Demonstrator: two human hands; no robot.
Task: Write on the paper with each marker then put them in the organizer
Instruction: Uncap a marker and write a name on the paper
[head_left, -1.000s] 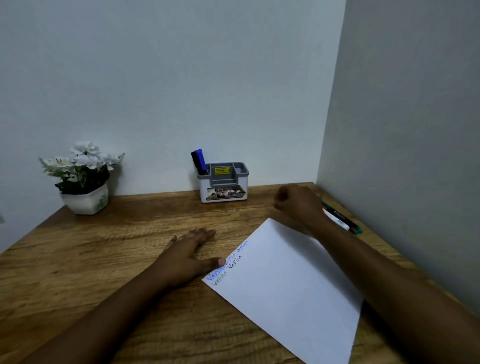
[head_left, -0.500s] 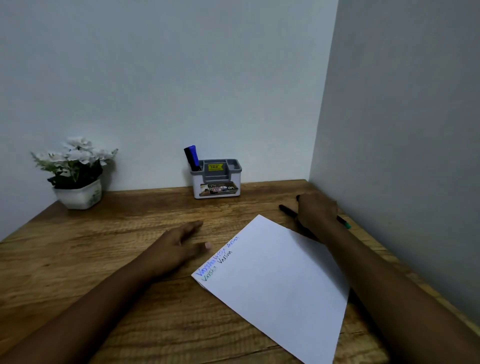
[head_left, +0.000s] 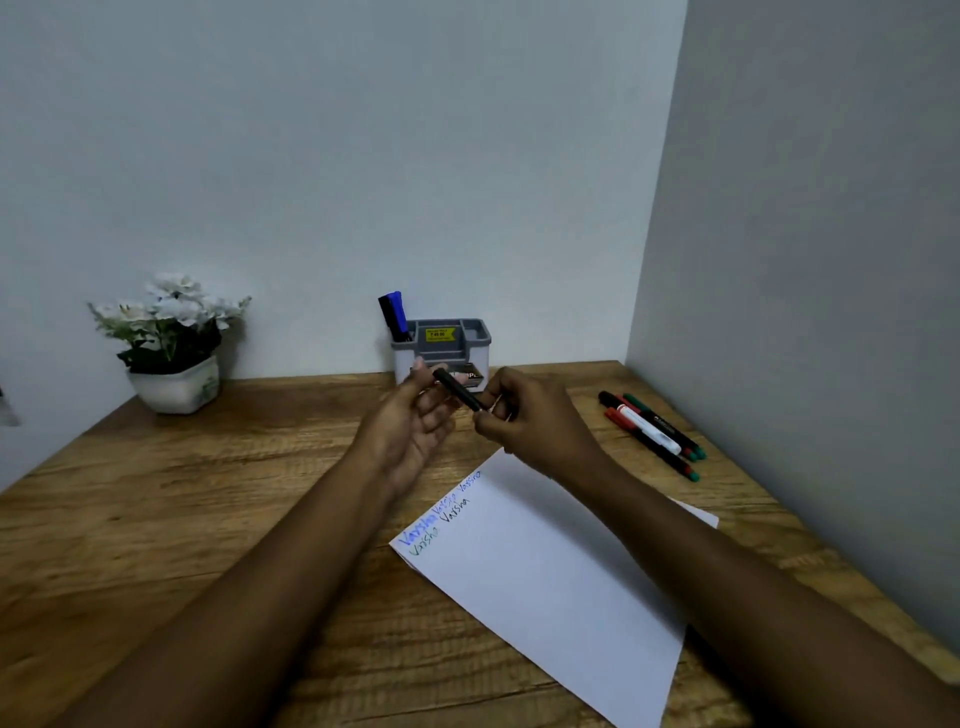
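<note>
- Both hands have left the desk (head_left: 208, 519) and met at frame centre, before the organizer (head_left: 470, 332).
- Your right hand (head_left: 535, 421) grips the black marker (head_left: 457, 395); your left hand (head_left: 410, 431) pinches its far end.
- Uncap it with a straight pull, then write on the paper (head_left: 545, 571), lower centre.

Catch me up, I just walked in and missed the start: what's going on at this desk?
A person holds a black marker above the desk, the right hand gripping its barrel and the left hand pinching the cap end. The paper bears words in blue, green and black. A blue marker stands in the organizer; several loose markers lie at the right.
</note>
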